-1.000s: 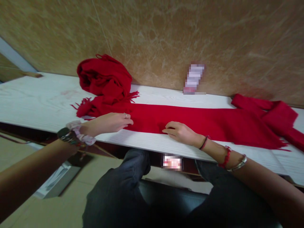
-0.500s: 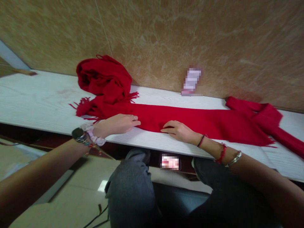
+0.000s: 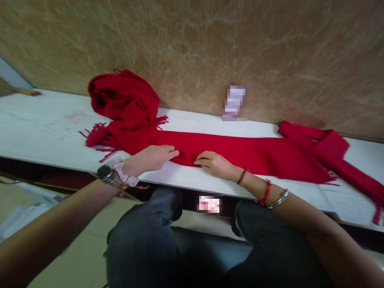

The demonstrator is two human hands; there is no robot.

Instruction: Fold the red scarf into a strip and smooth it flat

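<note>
A long red scarf (image 3: 240, 154) lies spread along the white table (image 3: 45, 128), with fringe at its ends. Its left part runs into a bunched red heap (image 3: 124, 96); at the right, a folded, twisted length of red cloth (image 3: 333, 148) overlaps it. My left hand (image 3: 153, 158) rests at the scarf's near edge, fingers bent together on the fabric. A short way to the right, my right hand (image 3: 214, 163) touches the same edge, thumb and fingers close together on the cloth. Whether either hand pinches the fabric is hard to see.
A blurred-out upright card (image 3: 234, 101) leans at the marbled wall (image 3: 192, 48) behind the table. Below the front edge, a blurred-out screen-like object (image 3: 209, 204) shows between my knees. A piece of wood (image 3: 25, 91) lies at the far left.
The whole view has shifted slightly, so the table and scarf appear further left. My right hand has come a little closer to my left hand along the scarf's edge.
</note>
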